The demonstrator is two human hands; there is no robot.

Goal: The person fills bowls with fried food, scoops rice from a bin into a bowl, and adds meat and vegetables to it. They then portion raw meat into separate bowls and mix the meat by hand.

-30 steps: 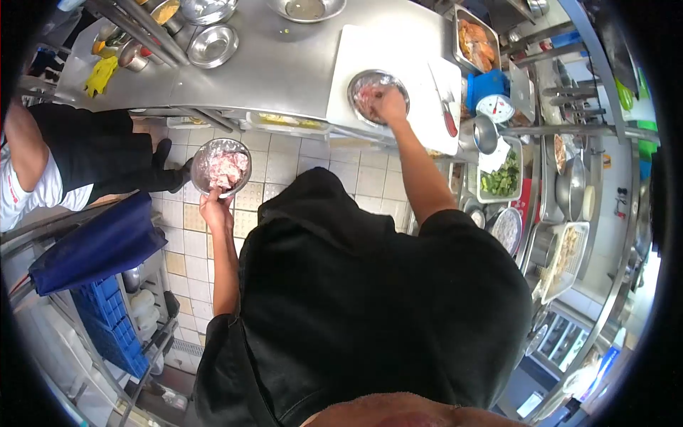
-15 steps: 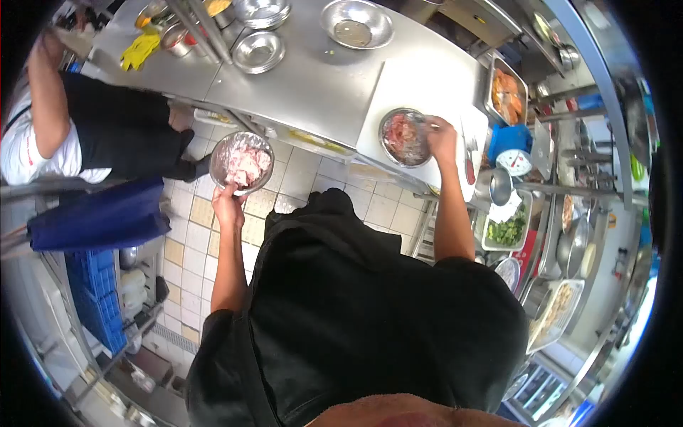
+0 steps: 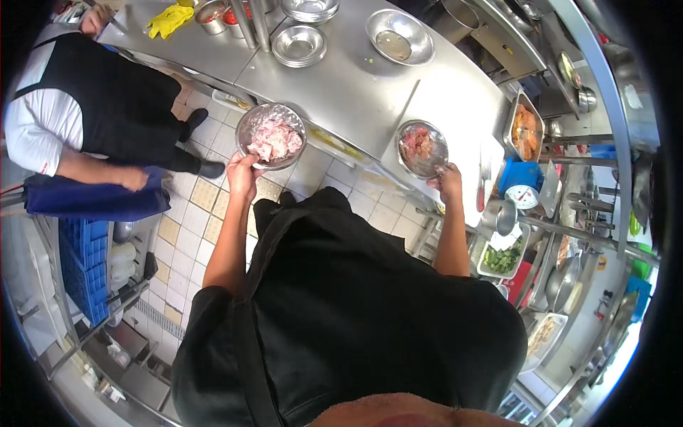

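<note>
My left hand (image 3: 243, 178) is closed on the near rim of a steel bowl (image 3: 298, 153), held over the floor beside the counter edge. Pale pink raw meat (image 3: 274, 139) lies inside it. At the right, my right hand (image 3: 448, 181) pinches the near right rim of a second steel bowl (image 3: 435, 165). Darker red raw meat (image 3: 416, 144) sits in that one, above the front part of a white cutting board (image 3: 455, 107). A knife with a red handle (image 3: 481, 198) lies on the board to the right of this hand.
Stacked metal bowls (image 3: 299, 47) and a wide basin (image 3: 400, 37) stand on the steel counter (image 3: 334, 92). A blue scale (image 3: 518, 178), a tray of orange food (image 3: 525, 132) and a tray of greens (image 3: 501, 257) line the right. Another person (image 3: 99, 107) stands at the left.
My left hand has raised its bowl toward the counter. My right hand has shifted from the second bowl's far right side to its near right rim. The other person's arm has come down.
</note>
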